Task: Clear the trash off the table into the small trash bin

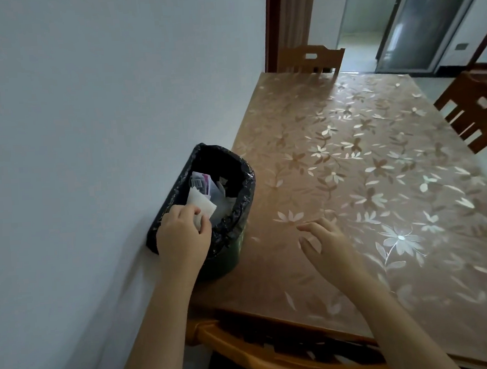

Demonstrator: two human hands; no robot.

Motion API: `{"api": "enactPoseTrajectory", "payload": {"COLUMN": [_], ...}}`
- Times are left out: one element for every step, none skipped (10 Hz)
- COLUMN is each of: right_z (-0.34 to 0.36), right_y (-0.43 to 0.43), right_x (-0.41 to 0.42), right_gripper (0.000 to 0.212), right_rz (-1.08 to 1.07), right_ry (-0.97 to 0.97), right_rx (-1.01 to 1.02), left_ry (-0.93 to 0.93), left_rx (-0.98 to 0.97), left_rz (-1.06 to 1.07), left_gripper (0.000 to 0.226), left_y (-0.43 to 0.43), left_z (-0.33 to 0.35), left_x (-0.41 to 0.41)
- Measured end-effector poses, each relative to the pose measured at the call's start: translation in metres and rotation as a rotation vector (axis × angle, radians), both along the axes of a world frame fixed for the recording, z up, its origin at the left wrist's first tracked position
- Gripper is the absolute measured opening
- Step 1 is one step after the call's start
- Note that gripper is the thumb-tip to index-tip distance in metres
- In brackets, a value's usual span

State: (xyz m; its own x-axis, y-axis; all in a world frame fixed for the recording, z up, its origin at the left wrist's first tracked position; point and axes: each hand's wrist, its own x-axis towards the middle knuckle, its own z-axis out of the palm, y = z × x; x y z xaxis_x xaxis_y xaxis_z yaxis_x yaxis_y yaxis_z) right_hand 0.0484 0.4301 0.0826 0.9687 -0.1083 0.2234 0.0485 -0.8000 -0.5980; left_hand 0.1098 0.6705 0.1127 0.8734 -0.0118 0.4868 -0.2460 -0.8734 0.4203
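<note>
Chair (pixel 311 59) beyond table (pixel 377 153), bin (pixel 209 203)

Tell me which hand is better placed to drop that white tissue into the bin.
Left. The left hand already pinches the white tissue over the open trash bin, so it likely only needs to let go. The right hand hovers empty over the table.

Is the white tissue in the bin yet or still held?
Still held: the left hand pinches the white tissue over the open, part-filled trash bin, not released.
</note>
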Motion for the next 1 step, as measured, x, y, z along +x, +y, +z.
{"api": "enactPoseTrajectory", "payload": {"right_z": [-0.0023], "right_y": [0.0038], "right_x": [-0.0013], "right_gripper": [0.023], "right_rz": [0.006], "right_ry": [0.015], "right_rx": [0.008], "left_ry": [-0.078], "left_rx": [0.025], "left_rz": [0.026], "left_gripper": [0.016], "left_y": [0.0024], "left_z": [-0.0033], "left_x": [-0.0150]}}
